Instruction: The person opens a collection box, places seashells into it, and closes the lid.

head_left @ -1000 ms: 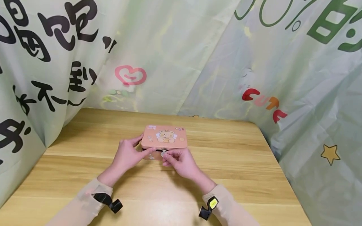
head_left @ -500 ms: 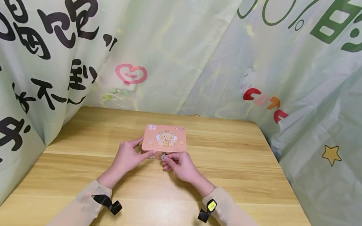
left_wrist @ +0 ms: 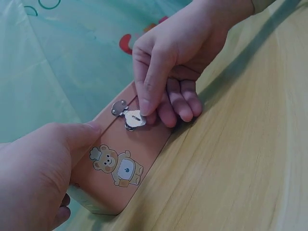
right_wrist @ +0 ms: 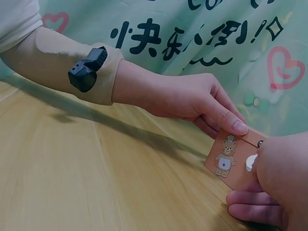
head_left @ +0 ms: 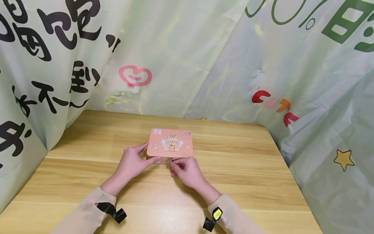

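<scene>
A pink tin box with a bear printed on its lid sits on the table, its lid down. My left hand grips the box's left end, thumb on the front near the lid seam and fingers round the side. On the front wall hangs a silver metal latch with a slot in its plate. The thumb and forefinger of my right hand pinch this latch by its edge. In the right wrist view, the right hand covers part of the latch and the box front.
The box stands on a wood-grain table, which extends around it on all sides. Printed pale green curtains hang behind the table and along both sides. A small black camera is strapped to each sleeve cuff.
The lid has come down, and the dark gap along its front edge has disappeared. My right hand has lowered slightly with the latch, which now lies against the front wall. The left hand stays put.
</scene>
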Demonstrator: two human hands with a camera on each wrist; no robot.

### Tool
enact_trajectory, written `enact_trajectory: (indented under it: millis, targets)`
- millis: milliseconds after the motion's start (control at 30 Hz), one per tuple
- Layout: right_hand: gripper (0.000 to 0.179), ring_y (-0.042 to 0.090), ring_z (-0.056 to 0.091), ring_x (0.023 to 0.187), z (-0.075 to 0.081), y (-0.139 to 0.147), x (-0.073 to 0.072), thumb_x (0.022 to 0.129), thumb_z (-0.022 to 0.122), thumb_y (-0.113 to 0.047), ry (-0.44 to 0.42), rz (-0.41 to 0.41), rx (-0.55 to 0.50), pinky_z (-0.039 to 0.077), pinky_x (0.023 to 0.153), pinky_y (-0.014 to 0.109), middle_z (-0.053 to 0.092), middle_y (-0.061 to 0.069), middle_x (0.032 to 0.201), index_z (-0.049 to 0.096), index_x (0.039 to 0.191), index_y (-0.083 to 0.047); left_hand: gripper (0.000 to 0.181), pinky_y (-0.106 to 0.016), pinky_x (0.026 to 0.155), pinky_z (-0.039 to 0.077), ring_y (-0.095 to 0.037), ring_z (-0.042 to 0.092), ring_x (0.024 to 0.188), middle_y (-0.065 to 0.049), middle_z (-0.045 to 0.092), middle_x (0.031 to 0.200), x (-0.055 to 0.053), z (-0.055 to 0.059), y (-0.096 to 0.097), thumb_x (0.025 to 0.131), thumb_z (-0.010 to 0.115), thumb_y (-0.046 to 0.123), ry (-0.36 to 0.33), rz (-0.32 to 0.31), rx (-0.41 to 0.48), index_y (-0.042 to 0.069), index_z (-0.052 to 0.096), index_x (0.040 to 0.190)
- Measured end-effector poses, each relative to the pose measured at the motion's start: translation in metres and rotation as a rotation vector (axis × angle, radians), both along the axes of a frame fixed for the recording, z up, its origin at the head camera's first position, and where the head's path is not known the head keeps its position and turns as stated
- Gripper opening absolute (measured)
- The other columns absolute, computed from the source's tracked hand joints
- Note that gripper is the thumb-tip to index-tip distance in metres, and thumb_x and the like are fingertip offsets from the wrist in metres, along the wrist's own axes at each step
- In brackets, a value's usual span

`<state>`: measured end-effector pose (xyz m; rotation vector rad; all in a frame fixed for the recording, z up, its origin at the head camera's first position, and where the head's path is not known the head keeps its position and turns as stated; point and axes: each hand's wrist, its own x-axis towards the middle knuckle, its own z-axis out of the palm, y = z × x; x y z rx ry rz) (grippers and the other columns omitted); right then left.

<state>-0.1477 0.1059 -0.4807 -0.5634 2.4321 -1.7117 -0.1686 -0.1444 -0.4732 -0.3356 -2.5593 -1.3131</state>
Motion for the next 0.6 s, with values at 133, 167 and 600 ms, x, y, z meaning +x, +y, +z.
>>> enact_trajectory:
  millis: [133,167,600]
  targets:
    - [0.015,0.022,0.073,0.066,0.0,0.001,0.001,0.102,0.065,0.002,-0.016,-0.02,0.015,0.061,0.061,0.032,0.076,0.012,0.083,0.078,0.1,0.01,0.086,-0.028,0.038,0.033,-0.002,0.027,0.041,-0.032,0.065,0.124,0.0,0.0,0.0,0.076,0.096,0.048,-0.005,0.002,-0.001,-0.002,0.067,0.139]
    - [0.015,0.022,0.073,0.066,0.0,0.001,0.002,0.102,0.065,0.002,-0.023,-0.024,0.018,0.061,0.061,0.032,0.076,0.012,0.082,0.078,0.1,0.009,0.086,-0.028,0.038,0.033,-0.002,0.027,0.04,-0.033,0.066,0.124,0.0,0.0,0.001,0.076,0.096,0.048,-0.003,0.001,-0.002,-0.001,0.066,0.14]
    - [0.014,0.03,0.074,0.067,0.01,0.013,0.007,0.102,0.066,0.002,-0.006,0.004,0.016,0.061,0.06,0.035,0.076,0.016,0.081,0.077,0.1,0.01,0.088,-0.033,0.044,0.043,-0.006,0.031,0.038,-0.026,0.074,0.081,0.001,0.009,0.0,0.082,0.086,0.063,-0.028,0.04,-0.02,0.001,0.066,0.142]
